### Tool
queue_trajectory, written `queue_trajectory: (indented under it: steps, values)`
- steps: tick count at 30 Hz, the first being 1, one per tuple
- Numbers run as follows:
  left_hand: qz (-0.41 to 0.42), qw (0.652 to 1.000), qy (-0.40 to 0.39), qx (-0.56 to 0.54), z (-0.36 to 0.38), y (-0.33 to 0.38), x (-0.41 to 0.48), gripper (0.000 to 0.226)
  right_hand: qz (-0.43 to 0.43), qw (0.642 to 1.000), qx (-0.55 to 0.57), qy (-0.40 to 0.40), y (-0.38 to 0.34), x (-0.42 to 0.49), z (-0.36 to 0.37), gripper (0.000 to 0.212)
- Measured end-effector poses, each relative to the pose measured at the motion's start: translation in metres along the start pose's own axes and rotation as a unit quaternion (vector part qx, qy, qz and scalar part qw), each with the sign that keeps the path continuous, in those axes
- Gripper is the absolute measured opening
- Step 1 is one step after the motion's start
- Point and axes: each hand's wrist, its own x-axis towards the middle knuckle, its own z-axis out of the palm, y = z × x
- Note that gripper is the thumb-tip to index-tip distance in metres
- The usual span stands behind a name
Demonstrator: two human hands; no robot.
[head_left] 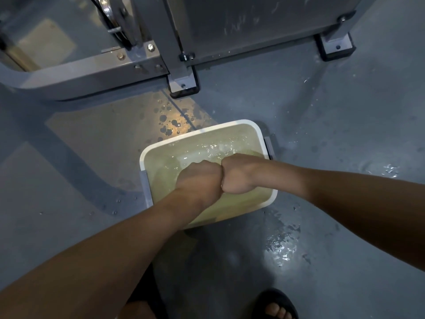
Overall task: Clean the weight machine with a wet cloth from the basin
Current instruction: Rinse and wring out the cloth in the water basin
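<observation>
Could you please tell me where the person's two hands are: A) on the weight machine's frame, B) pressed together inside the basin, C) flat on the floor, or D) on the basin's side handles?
B: the left hand and right hand meet knuckle to knuckle within the white rim of the basin.

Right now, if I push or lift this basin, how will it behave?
Probably heavy: the basin holds much water. Tilted, it would likely spill over its rim. On the wet floor it may slide easily.
</observation>
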Motion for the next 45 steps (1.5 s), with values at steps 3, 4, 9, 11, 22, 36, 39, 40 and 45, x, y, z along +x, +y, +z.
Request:
queue_trajectory:
  steps: [3,4,9,11,22,36,39,40,45]
  values:
    - [0.029,0.998,0.049,0.023,0.002,0.0,-0.001,0.018,0.021,0.998,0.04,-0.052,0.002,0.003,-0.003,0.01]
    - [0.033,0.998,0.056,0.013,0.001,-0.003,0.0,0.014,0.01,0.998,0.041,-0.035,0.003,0.004,-0.002,0.012]
    - [-0.052,0.979,-0.036,-0.195,-0.012,-0.025,0.012,0.023,-0.098,0.964,-0.105,0.224,0.019,0.006,0.012,0.008]
    - [-0.075,0.938,-0.121,-0.316,-0.015,-0.025,0.011,0.025,-0.144,0.916,-0.173,0.331,0.026,0.007,0.022,0.027]
    - [-0.067,0.922,-0.247,-0.292,-0.03,-0.006,-0.004,0.035,-0.165,0.917,-0.222,0.286,0.012,-0.004,0.01,0.021]
    - [0.058,0.991,0.02,0.118,-0.021,-0.013,-0.005,0.01,0.036,0.996,0.064,-0.056,-0.006,0.005,0.003,0.017]
    - [0.089,0.986,0.043,0.136,-0.02,-0.014,-0.006,0.01,0.059,0.975,0.188,-0.104,0.0,0.008,0.007,0.026]
    - [0.095,0.985,0.052,0.137,-0.02,-0.015,-0.004,0.011,0.061,0.967,0.224,-0.105,0.001,0.009,0.008,0.029]
    - [0.009,1.0,-0.017,-0.008,-0.022,-0.027,0.012,0.025,-0.01,0.982,0.129,0.134,0.007,0.011,0.02,0.025]
